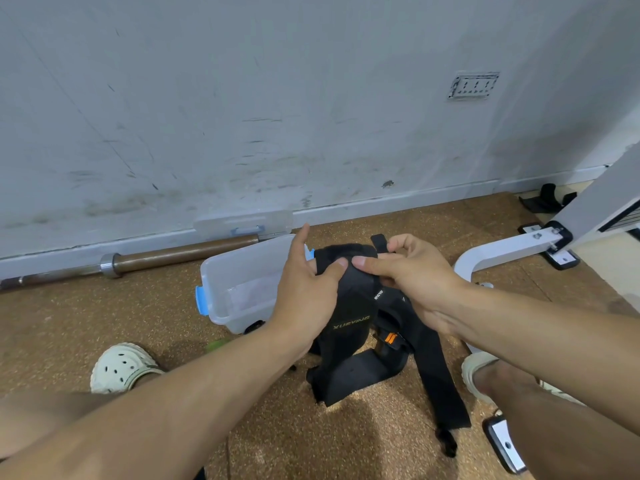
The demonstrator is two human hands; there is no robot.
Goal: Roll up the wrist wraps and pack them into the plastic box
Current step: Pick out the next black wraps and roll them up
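Both thumbs pinch the black wrist wrap [349, 289] at frame centre: left hand [304, 292] with index finger sticking up, right hand [412, 275] with fingers curled behind. The long tail dangles to the floor and could snag, loosening the roll. Plastic box [235, 282] sits open just left; white frame leg [498, 251] crowds the right.

plastic box [225, 289]: right side behind left hand [304, 292] | barbell [138, 259]: left end cut off
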